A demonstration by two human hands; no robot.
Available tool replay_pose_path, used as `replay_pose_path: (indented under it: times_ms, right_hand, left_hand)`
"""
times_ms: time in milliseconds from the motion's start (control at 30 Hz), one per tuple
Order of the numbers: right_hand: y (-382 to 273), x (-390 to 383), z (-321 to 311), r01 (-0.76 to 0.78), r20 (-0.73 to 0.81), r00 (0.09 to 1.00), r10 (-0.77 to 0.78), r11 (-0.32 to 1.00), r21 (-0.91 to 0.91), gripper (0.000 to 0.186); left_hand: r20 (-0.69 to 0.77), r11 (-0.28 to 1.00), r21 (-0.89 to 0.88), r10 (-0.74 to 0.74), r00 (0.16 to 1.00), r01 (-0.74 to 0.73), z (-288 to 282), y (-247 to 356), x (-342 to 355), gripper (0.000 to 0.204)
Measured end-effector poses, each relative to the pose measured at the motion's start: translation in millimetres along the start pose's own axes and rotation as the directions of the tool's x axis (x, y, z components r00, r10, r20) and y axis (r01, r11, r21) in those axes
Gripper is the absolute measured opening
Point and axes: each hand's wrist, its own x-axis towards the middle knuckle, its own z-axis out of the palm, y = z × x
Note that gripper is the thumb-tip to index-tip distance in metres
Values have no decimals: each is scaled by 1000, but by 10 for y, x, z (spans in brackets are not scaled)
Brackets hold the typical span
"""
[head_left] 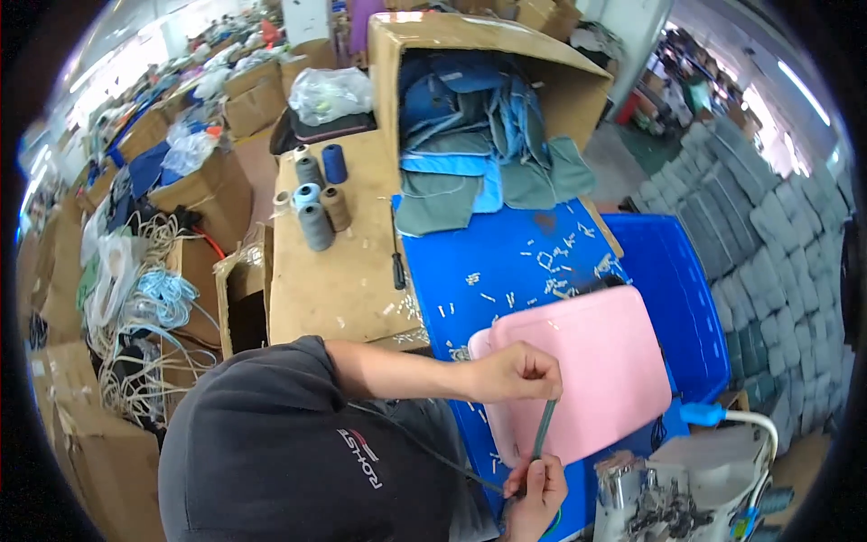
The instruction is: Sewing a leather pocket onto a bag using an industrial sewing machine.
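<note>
My left hand (517,372) is closed over the pink pad, pinching the upper end of a narrow dark green fabric strip (545,428). Below it, my right hand (540,492) grips the same strip lower down, so a short length runs taut between the two. A thin dark length also trails from near my right hand across my lap toward the left. Under my hands lies the pink pad (601,352) with rounded corners, and another pink edge shows beneath it. The pad rests on the blue tabletop (452,316).
A sewing machine (664,497) stands at lower right. Behind it is a blue bin (695,316). An open carton (492,34) holds blue and grey-green fabric pieces. Thread cones (314,226) and a black-handled screwdriver (398,271) are on the brown table. Scraps litter the blue surface; grey-green stacks (777,262) line the right.
</note>
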Motion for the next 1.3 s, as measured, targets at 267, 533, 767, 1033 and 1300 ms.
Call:
replay_pose_path:
  times_ms: [267,533,767,1033,1300]
  right_hand:
    - [54,183,61,123,-10,992,-124,990,-67,14]
    - [84,80,28,100,-58,993,-100,995,3,9]
    - [98,84,-22,127,-91,989,-120,989,70,8]
    - [142,-111,-162,96,-135,988,-76,984,151,8]
    - [286,-282,-304,168,-227,967,-117,961,219,11]
  left_hand:
    - [-125,335,942,398,909,-16,-1090,159,48,24]
    - [-345,-311,829,370,862,465,-3317,-74,-311,19]
    - [-516,763,644,389,763,46,-2421,1028,395,28]
    - [-50,680,700,352,935,-218,-987,1115,711,39]
    - [647,20,757,-167,744,-653,-23,-371,670,60]
